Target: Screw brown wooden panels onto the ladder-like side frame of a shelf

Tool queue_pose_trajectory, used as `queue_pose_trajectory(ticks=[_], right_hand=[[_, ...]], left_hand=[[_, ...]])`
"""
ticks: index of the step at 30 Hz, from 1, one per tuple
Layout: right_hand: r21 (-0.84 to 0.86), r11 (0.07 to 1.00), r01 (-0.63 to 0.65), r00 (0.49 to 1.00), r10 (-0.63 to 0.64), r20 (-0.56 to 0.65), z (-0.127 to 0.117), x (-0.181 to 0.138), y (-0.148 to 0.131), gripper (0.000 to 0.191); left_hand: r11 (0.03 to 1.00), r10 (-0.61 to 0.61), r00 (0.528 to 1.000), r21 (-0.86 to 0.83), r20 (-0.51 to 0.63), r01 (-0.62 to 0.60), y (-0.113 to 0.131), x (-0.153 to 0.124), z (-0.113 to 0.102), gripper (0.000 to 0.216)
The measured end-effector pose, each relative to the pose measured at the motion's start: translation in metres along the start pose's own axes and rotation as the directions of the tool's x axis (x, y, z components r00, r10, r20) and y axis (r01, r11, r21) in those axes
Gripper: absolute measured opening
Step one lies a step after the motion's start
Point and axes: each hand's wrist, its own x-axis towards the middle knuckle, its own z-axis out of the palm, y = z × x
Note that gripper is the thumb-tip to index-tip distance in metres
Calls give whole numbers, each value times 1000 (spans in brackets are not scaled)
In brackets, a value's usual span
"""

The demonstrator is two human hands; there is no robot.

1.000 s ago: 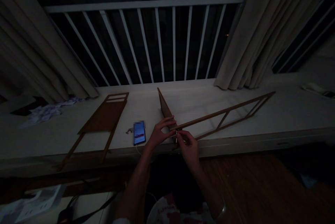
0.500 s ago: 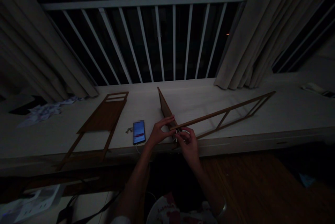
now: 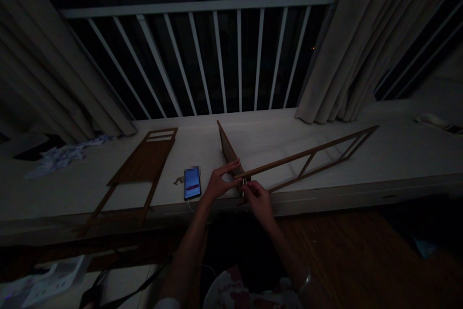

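Note:
A brown wooden frame [image 3: 289, 158] with a ladder-like end leans out to the right on the sill, meeting a flat wooden panel [image 3: 227, 147] near my hands. My left hand [image 3: 218, 183] grips the corner where the two parts join, its fingers along the panel and its thumb by the frame's end. Just right of it, my right hand [image 3: 259, 199] pinches at a small pale metal piece [image 3: 244, 182] at that joint. Dim light and my fingers hide its exact kind.
Another wooden folding-chair-like piece [image 3: 142, 160] lies to the left, overhanging the sill [image 3: 202, 140]. A lit phone [image 3: 192, 183] with a cable lies beside small metal parts [image 3: 178, 181]. Crumpled paper or cloth [image 3: 65, 157] rests far left. White railings [image 3: 238, 58] and curtains [image 3: 336, 48] stand behind.
My right hand's fingers have drawn closer together and shifted slightly down at the joint. My left hand and the wooden parts stay nearly in place.

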Motion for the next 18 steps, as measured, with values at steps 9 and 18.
queue_pose_trajectory(ticks=[9, 18], right_hand=[[-106, 994, 37, 999, -36, 10, -19, 8, 1, 21], [-50, 999, -20, 1000, 19, -7, -25, 16, 3, 22]], left_hand=[[1000, -10, 1000, -9, -8, 10, 2, -1, 0, 45], [1000, -4, 1000, -6, 2, 4, 3, -2, -1, 44]])
